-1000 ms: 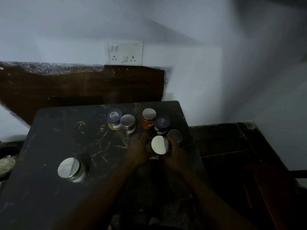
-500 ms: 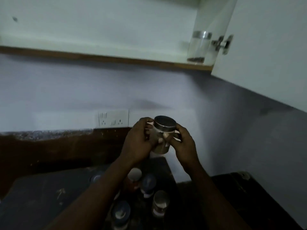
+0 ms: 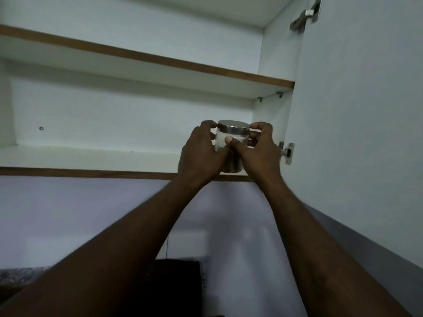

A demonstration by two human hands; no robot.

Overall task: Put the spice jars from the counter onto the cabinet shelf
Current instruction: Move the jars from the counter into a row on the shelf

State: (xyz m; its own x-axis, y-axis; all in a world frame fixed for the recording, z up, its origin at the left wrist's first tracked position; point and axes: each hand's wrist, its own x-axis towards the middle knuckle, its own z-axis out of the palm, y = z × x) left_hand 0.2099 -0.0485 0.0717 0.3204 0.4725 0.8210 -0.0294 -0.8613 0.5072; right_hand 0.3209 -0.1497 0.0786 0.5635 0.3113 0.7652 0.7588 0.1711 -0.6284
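Observation:
A clear spice jar with a shiny metal lid is held up at the right end of the lower cabinet shelf. My left hand grips its left side and my right hand grips its right side, thumb across the front. The jar's base sits about level with the shelf's wooden front edge; whether it touches the shelf is hidden by my hands. The jar seen earlier on this shelf is hidden behind my hands. The counter jars are out of view.
An upper shelf runs above. The open white cabinet door stands at the right, its hinge just right of my right hand. A grey wall lies below, with a dark counter edge at the bottom.
Both hands lifted the jar from the counter up to the lower shelf's right end. The view tilted upward, so the counter and other jars dropped out of sight.

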